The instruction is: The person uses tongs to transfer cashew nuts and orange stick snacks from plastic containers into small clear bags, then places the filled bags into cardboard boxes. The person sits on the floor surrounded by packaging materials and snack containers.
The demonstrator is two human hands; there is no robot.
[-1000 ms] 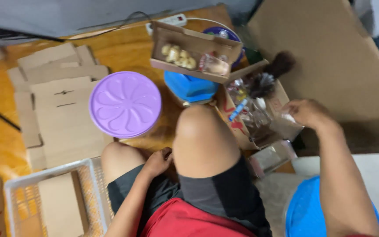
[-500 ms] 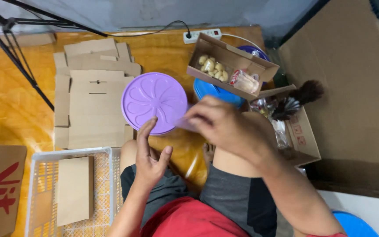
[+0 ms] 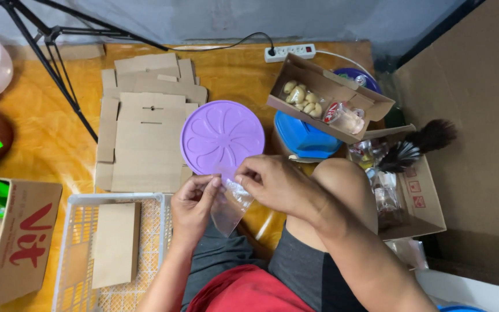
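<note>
Both of my hands hold a small clear plastic bag (image 3: pixel 231 207) by its top edge, just above my lap. My left hand (image 3: pixel 194 203) pinches the left side of the opening and my right hand (image 3: pixel 274 184) pinches the right side. The bag hangs down between them and looks empty. A round purple lid (image 3: pixel 222 136) with a flower pattern lies on the floor right behind the hands. My bare knee (image 3: pixel 347 185) rises to the right of the bag.
Flat cardboard blanks (image 3: pixel 145 124) lie left of the lid. A white wire basket (image 3: pixel 76 242) holds a folded carton. A small open carton (image 3: pixel 330 98) with pale round pieces rests on a blue container (image 3: pixel 304 138). A box with a feather duster (image 3: pixel 417 190) stands right; a tripod leg (image 3: pixel 59 75) stands left.
My right hand has come back from the box on the right with a clear bag, and my left hand has risen from my thigh and taken the bag's other side.
</note>
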